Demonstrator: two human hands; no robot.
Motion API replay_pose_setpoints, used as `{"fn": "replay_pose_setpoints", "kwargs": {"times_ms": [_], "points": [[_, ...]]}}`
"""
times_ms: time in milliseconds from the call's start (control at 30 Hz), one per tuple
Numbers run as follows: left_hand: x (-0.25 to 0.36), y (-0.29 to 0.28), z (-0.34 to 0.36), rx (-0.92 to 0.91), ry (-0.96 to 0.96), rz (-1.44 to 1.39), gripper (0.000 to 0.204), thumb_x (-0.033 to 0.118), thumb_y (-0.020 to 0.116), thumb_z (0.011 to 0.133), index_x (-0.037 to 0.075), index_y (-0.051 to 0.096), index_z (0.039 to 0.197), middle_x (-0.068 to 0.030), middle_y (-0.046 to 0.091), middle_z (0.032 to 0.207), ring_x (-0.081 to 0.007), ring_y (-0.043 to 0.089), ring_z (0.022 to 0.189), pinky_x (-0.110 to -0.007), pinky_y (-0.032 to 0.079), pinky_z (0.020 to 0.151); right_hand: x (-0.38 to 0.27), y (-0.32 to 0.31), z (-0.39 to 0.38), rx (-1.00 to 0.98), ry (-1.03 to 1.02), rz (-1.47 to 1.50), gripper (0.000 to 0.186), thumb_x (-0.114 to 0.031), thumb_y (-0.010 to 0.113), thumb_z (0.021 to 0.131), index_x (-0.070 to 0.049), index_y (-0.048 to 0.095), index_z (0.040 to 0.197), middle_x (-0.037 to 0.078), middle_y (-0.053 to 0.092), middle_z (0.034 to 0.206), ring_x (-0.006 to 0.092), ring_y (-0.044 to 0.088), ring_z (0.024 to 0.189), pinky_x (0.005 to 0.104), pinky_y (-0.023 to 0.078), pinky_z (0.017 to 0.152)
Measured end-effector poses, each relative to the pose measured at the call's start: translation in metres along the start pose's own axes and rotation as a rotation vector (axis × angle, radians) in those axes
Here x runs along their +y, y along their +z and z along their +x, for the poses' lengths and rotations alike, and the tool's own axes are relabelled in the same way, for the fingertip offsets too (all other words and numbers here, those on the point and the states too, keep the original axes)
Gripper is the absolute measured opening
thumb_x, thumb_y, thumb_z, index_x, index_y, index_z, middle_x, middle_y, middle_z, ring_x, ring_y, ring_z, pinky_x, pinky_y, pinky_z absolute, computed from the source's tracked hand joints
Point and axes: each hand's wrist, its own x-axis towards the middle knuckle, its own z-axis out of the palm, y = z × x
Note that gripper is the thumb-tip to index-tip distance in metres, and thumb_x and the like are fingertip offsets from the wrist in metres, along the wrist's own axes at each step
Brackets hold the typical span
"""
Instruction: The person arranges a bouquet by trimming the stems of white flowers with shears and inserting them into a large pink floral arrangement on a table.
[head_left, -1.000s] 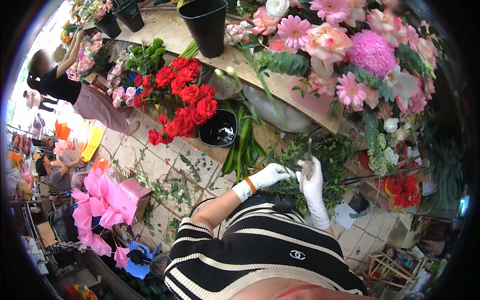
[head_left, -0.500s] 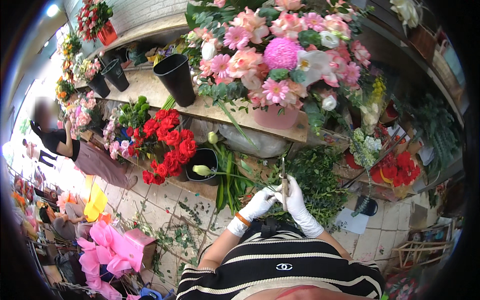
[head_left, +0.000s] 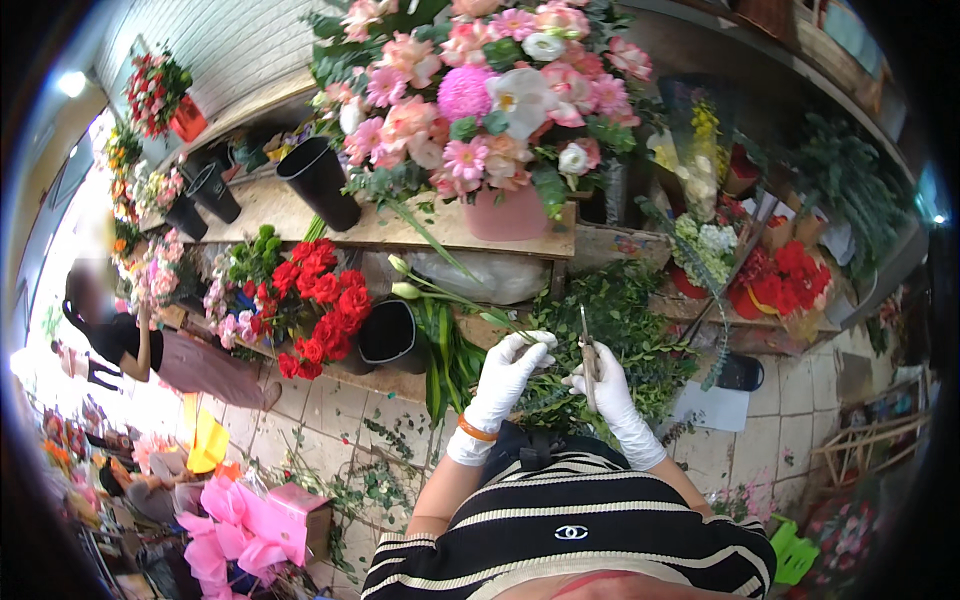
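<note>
Both hands wear white gloves. My left hand pinches a green stem between thumb and fingers. The stem runs up and left to pale green-white flower buds. My right hand is closed round the handles of pruning shears, whose narrow metal blade points away from me. A small gap separates the hands, and the blade is off the stem. Beneath and beyond them lies a heap of leafy green branches. Long green leaves lie to the left of my left hand, beside a black bucket.
A large pink flower arrangement in a pink pot stands on the wooden bench. Red roses are at left, red flowers at right. Cut greenery litters the tiled floor. Another person stands at far left.
My hands have drawn apart, the left moving up and left with the stem, the right staying closed on the shears. The buds now lie closer together, and the view has shifted.
</note>
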Motion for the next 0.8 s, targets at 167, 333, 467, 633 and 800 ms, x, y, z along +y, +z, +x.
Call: {"fn": "replay_pose_setpoints", "kwargs": {"times_ms": [167, 333, 467, 633, 800], "points": [[0.012, 0.007, 0.015, -0.093, 0.166, 0.498, 0.015, 0.012, 0.061, 0.089, 0.003, 0.062, 0.102, -0.0026, 0.064, 0.091, -0.0095, 0.059, 0.078, -0.025, 0.050, 0.071, -0.009, -0.011, -0.012, 0.102, -0.074, -0.014, 0.057, 0.008, 0.058, 0.081, -0.001, 0.034, 0.133, 0.006, 0.055, 0.090, 0.0179, 0.064, 0.075, 0.0267, 0.054, 0.061], [0.049, 0.018, 0.015, -0.306, -0.099, 0.513, 0.019, 0.018, 0.062, 0.090, 0.002, 0.064, 0.101, -0.0024, 0.065, 0.084, -0.0086, 0.059, 0.077, -0.025, 0.050, 0.068, -0.018, -0.019, -0.019, 0.128, -0.088, -0.018, 0.056, 0.008, 0.056, 0.081, -0.001, 0.034, 0.133, 0.007, 0.055, 0.089, 0.0177, 0.063, 0.071, 0.0253, 0.051, 0.058], [0.046, 0.019, 0.014, -0.327, -0.056, 0.568, 0.022, 0.020, 0.061, 0.090, 0.002, 0.065, 0.103, -0.0035, 0.066, 0.087, -0.0091, 0.060, 0.078, -0.025, 0.050, 0.071, -0.021, -0.025, -0.022, 0.114, -0.126, -0.056, 0.056, 0.008, 0.056, 0.082, 0.000, 0.034, 0.133, 0.007, 0.055, 0.089, 0.0175, 0.063, 0.071, 0.0244, 0.049, 0.058], [0.032, 0.023, 0.010, -0.256, -0.063, 0.396, 0.020, 0.017, 0.062, 0.090, 0.002, 0.066, 0.103, -0.0018, 0.066, 0.088, -0.0083, 0.058, 0.080, -0.025, 0.049, 0.074, -0.020, -0.024, -0.019, 0.122, -0.143, -0.014, 0.055, 0.008, 0.055, 0.083, -0.001, 0.034, 0.133, 0.007, 0.055, 0.092, 0.0165, 0.062, 0.070, 0.0251, 0.050, 0.059], [0.030, 0.022, 0.009, -0.245, -0.059, 0.389, 0.020, 0.013, 0.061, 0.089, 0.002, 0.066, 0.106, -0.0003, 0.064, 0.086, -0.0057, 0.053, 0.074, -0.023, 0.045, 0.068, -0.022, -0.021, -0.021, 0.113, -0.156, -0.033, 0.054, 0.008, 0.056, 0.082, -0.001, 0.036, 0.132, 0.005, 0.055, 0.090, 0.0150, 0.060, 0.073, 0.0279, 0.052, 0.066]]}}
